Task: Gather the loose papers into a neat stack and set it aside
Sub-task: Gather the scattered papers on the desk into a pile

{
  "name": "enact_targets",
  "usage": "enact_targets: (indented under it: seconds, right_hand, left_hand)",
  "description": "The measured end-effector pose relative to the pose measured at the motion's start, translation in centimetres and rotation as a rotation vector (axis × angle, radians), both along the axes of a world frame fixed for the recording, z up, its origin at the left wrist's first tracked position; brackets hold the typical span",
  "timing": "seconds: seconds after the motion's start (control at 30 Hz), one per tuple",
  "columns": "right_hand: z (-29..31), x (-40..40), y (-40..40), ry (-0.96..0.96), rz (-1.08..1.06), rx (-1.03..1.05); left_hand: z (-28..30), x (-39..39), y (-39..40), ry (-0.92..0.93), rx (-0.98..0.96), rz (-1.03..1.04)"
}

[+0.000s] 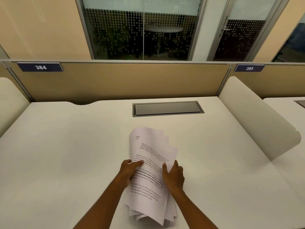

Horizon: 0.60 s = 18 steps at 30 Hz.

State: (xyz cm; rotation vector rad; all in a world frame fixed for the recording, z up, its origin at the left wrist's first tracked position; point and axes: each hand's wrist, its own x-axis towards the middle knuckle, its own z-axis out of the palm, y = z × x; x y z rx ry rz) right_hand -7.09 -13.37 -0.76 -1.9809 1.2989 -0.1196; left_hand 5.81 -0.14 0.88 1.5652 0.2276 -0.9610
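item: papers (152, 164), a bundle of printed white sheets, held lengthwise near the middle of the near half of the desk (66, 154); edges uneven, corners fanned out at the far right and at the near end; far end curls up and over; whether the near end touches the desktop cannot be told

left hand (129, 171): forearm enters from the bottom edge, angled up and to the right; hand clasps the left long edge of the bundle, thumb laid flat across the printed top sheet, fingers curled under and hidden beneath the paper

right hand (173, 176): forearm enters from the lower right, angled up and to the left; hand clasps the right long edge, thumb on the top sheet pointing away from the body, remaining fingers wrapped around the outside of the edge, back of the hand facing right

both hands sit about level with each other, on opposite sides, the sheets bowed slightly between them

surroundings: grey cable hatch (168, 108) set in the desk beyond the papers, well apart; tan divider panel (123, 80) at the back with number plate 384 (40, 67); second plate 385 (249, 68) to the right; curved cream side screen (257, 119) on the right edge of the desk
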Motion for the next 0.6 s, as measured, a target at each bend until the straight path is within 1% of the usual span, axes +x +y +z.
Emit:
enact_targets:
  seconds: [0.07, 0.2, 0.3, 0.4, 0.5, 0.6]
  right_hand:
    - [0.0, 0.1, 0.1, -0.001, 0.016, 0.002]
    - [-0.1, 0.2, 0.2, 0.006, 0.051, 0.001]
    - [-0.3, 0.2, 0.4, 0.013, 0.088, -0.006]
    - [-0.5, 0.3, 0.8, 0.019, 0.125, -0.018]
    - [-0.6, 0.3, 0.9, 0.014, 0.145, -0.022]
    - [-0.6, 0.2, 0.7, -0.026, 0.147, 0.008]
  left_hand:
    - [0.1, 0.6, 0.3, -0.036, 0.046, 0.029]
    - [-0.1, 2.0, 1.1, -0.173, 0.221, 0.027]
    - [-0.3, 2.8, 1.3, -0.198, 0.299, 0.019]
    - [-0.3, 3.0, 1.1, -0.219, 0.368, -0.032]
    - [-0.2, 2.8, 1.1, -0.301, 0.447, -0.099]
    - [0.0, 2.6, 1.1, -0.380, 0.477, -0.178]
